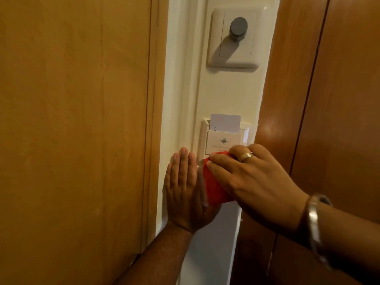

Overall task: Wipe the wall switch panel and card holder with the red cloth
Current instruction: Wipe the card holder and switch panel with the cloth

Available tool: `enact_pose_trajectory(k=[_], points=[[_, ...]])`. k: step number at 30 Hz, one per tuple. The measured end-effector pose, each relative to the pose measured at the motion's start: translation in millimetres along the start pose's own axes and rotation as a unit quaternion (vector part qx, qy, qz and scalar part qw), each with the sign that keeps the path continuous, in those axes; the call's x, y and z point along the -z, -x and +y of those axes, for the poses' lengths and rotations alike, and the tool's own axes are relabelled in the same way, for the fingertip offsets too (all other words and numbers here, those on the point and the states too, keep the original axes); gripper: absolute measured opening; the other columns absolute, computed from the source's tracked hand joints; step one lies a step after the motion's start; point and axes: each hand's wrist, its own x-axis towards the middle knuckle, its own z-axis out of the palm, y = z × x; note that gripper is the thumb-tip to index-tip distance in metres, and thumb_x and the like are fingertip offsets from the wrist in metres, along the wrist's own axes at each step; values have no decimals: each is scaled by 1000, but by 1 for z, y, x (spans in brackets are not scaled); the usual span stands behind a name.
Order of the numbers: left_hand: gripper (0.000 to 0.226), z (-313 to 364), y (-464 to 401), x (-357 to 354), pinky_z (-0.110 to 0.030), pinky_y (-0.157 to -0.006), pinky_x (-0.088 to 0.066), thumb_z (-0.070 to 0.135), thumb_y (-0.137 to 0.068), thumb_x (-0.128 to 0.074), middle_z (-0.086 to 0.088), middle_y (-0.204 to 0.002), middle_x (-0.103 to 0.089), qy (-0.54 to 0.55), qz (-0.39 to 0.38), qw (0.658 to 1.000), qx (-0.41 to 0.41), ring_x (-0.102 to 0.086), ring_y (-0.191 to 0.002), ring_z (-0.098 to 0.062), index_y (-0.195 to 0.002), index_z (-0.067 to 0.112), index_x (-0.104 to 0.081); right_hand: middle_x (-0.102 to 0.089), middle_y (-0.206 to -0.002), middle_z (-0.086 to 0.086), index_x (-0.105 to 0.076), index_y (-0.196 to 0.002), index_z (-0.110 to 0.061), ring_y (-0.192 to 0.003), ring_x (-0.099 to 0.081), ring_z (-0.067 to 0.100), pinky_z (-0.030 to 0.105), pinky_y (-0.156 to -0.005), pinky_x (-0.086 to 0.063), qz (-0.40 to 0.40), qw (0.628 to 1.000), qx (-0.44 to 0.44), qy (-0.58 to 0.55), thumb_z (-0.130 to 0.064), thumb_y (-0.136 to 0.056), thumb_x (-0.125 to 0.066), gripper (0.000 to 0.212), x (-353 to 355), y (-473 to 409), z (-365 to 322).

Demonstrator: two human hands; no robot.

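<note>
The right hand grips the bunched red cloth against the lower edge of the card holder, where a white key card stands. The left hand lies flat, fingers straight, on the cream wall beside it. The switch panel sits well above.

cream wall bears card holder, switch panel.

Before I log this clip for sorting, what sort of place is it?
Probably a hotel room entrance: a key card sits in a wall card holder, a switch panel is above it, and wooden door panels flank the narrow wall strip.
</note>
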Motion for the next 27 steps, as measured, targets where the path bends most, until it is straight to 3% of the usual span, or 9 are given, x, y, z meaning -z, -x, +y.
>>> enact_pose_trajectory(k=[3,7,9,14,20,22,25,27], points=[[86,0,1,2,-51,-120,-25,69,-90,-31,-23,-155,-33,13,10,1000,0,-27,-147,-36,-145,2,-30,-52,-134,11,-43,-131,-15,-111,-51,35,45,-84,-41,-26,1000,11,-14,-35,-77,-66,62,2,-12,-9],[89,0,0,1,-47,-121,-22,68,-87,-35,-18,-158,-25,2,-1,1000,5,-21,-150,-32,-149,5,-24,-66,-118,13,-61,-115,-13,-94,-62,36,45,-69,-50,-21,999,3,-32,-30,-47,-87,74,2,6,8],[88,1,-1,0,-46,-122,-21,69,-88,-31,-16,-159,-24,6,-2,1000,12,-20,-150,-31,-149,6,-24,-66,-116,12,-61,-115,-14,-92,-62,36,46,-67,-50,-30,999,3,-25,-30,-44,-88,78,2,10,12],[86,0,0,0,-52,-119,-26,67,-89,-33,-23,-154,-32,-10,1,1000,-7,-28,-146,-38,-145,2,-30,-59,-127,6,-48,-125,-20,-104,-55,30,41,-80,-41,-36,999,11,-32,-35,-75,-68,56,7,-7,0],[92,1,0,0,-48,-121,-23,71,-86,-29,-17,-159,-25,10,-2,1000,17,-20,-150,-32,-150,6,-23,-66,-118,12,-60,-118,-15,-92,-63,35,43,-67,-50,-36,999,2,-30,-30,-42,-89,83,6,19,20],[91,0,-1,0,-49,-120,-23,68,-85,-36,-18,-158,-25,7,-1,1000,11,-22,-150,-33,-150,5,-24,-64,-119,12,-55,-121,-15,-96,-60,36,43,-72,-48,-42,999,23,-7,-30,-55,-84,73,8,10,14],[86,-2,0,-1,-53,-118,-26,64,-88,-38,-24,-155,-31,-11,5,1000,-12,-27,-147,-39,-145,0,-31,-58,-125,7,-47,-123,-18,-104,-52,32,42,-79,-39,-19,999,49,-4,-31,-78,-60,49,7,-8,4],[87,-2,1,-1,-53,-119,-26,63,-87,-41,-23,-156,-30,-13,5,1000,-8,-26,-147,-38,-146,1,-30,-58,-127,8,-48,-125,-18,-106,-54,33,42,-79,-41,-17,999,50,-9,-34,-75,-66,55,7,-7,8]])
